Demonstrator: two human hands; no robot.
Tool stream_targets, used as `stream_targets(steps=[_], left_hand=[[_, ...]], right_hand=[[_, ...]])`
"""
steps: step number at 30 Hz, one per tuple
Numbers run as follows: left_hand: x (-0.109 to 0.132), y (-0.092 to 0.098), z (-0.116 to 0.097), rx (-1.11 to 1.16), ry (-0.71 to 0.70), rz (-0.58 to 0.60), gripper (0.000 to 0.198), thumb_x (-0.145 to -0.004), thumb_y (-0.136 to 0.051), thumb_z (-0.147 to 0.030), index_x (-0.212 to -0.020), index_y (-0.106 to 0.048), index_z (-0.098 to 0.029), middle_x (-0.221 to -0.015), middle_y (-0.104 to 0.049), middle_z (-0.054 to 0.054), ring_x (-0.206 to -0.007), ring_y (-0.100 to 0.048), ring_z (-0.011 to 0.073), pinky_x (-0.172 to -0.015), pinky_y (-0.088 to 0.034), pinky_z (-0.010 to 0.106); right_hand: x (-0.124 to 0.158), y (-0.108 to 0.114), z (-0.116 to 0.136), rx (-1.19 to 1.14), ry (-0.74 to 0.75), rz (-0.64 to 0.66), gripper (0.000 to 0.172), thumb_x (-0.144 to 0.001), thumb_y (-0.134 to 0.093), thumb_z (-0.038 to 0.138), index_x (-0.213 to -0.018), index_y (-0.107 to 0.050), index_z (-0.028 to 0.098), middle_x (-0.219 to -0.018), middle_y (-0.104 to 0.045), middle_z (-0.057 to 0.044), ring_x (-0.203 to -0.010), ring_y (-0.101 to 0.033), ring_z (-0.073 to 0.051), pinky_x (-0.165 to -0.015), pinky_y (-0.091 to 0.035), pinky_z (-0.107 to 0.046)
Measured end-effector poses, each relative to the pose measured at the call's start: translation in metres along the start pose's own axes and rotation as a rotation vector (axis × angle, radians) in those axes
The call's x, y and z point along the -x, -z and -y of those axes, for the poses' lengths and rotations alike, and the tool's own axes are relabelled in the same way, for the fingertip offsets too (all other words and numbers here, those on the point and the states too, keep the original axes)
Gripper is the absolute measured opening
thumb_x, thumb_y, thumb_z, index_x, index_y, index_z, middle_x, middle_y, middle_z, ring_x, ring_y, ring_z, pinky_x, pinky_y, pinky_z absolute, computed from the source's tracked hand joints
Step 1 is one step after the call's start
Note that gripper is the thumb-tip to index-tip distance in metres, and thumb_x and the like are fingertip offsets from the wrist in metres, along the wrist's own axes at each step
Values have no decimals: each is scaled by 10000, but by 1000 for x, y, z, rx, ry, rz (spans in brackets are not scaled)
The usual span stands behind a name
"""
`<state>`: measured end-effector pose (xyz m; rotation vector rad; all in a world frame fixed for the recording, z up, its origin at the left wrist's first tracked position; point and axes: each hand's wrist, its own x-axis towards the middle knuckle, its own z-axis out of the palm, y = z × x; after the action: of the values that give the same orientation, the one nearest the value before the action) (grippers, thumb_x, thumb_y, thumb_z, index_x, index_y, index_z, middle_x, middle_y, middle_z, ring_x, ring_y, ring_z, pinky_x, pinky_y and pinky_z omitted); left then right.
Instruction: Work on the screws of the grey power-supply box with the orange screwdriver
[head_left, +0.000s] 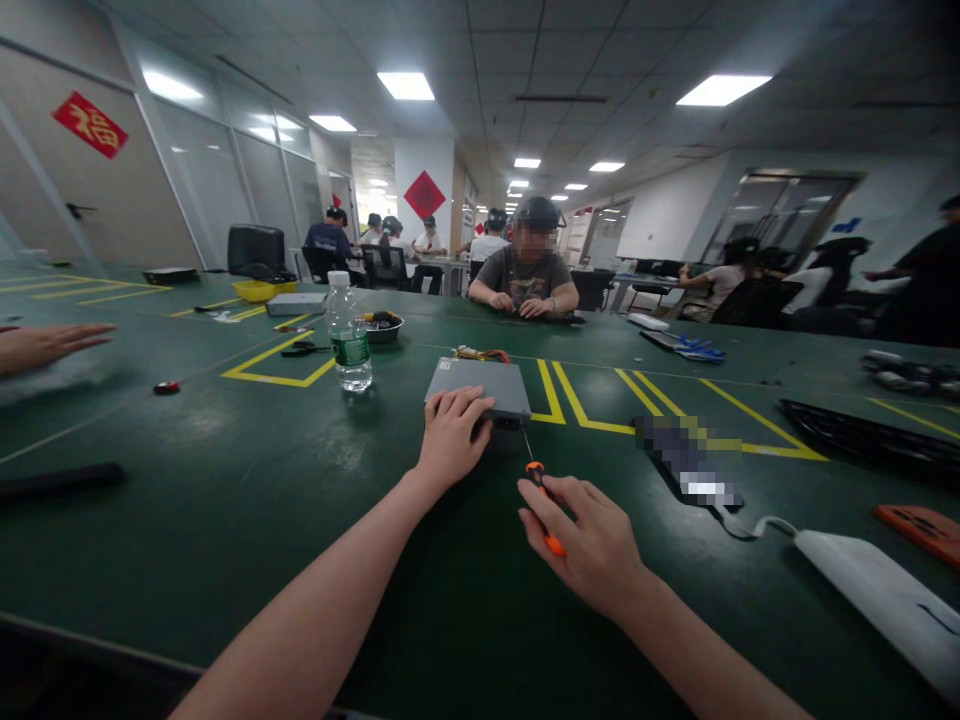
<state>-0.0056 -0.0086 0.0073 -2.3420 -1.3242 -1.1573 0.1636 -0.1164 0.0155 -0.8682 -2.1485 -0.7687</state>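
Lit ceiling panels (406, 86) hang over a shared workroom, where a long green table (187, 540) marked with yellow lines fills the foreground. At the far left, a co-worker's hand (56, 348) reaches in above the surface, with a black bar (64, 483) lying nearer. Further right come a small red object (166, 387), a yellow tray (253, 291) and an upright water bottle (350, 340), with a metal bowl (384, 328) just behind it. At the centre sits a grey metal box (491, 378), cables (484, 354) bunched at its far side. The person's left hand (454, 430) is clasped on its near edge, fingers over the top, thumb at the front. Apart from it, the right hand (589, 535) grips an orange-and-black screwdriver (535, 470), its shaft reaching the box's near right corner; whether the tip touches cannot be told. Beyond, another person (525, 280) sits opposite. Rightward lie a pixelated dark object (679, 465), a white device (870, 575) and an orange phone (922, 530).
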Motion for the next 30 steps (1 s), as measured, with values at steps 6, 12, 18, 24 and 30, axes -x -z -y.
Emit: stream_targets(steps=[6,12,18,24,30], left_hand=[[0,-1,1,-1,0,-1,236,-829,-486,-245,-1054,-545,-284,-1212,-551,5,-1157,-436,202,-998,-255,405],[0,-1,1,1,-3,-5,236,-830,-481,-238,-1053,-546,-282,-1210,-551,5,-1160,-431,202,-997,-253,405],[0,-1,1,2,5,2,235,-829,-486,-239,-1053,-545,-281,-1216,-546,2,-1160,-427,200,-1007,-245,403],[1,-1,1,7,3,-13,232,-824,-492,-234,-1044,-550,-276,-1204,-554,8,-1152,-433,206,-996,-252,409],[0,-1,1,-2,-4,-13,242,-815,-506,-235,-1048,-549,-284,-1201,-556,-5,-1149,-436,196,-994,-257,398]], right_hand=[[0,1,3,0,-34,26,115,-841,-498,207,-824,-602,163,-889,-559,-102,-756,-555,-146,-620,-482,-256],[3,-1,10,-38,-16,151,207,-835,-465,170,-1009,-573,138,-1025,-539,-156,-860,-570,-186,-677,-506,-289],[1,-2,-2,117,46,-74,30,-780,-576,124,-804,-585,141,-772,-573,-67,-636,-532,-110,-573,-463,-226],[4,-1,-3,101,7,-67,37,-785,-572,117,-790,-568,153,-803,-580,-61,-637,-530,-99,-557,-450,-220],[-1,-4,1,20,111,-72,49,-798,-564,132,-845,-573,144,-859,-586,-77,-756,-563,-123,-637,-490,-230]])
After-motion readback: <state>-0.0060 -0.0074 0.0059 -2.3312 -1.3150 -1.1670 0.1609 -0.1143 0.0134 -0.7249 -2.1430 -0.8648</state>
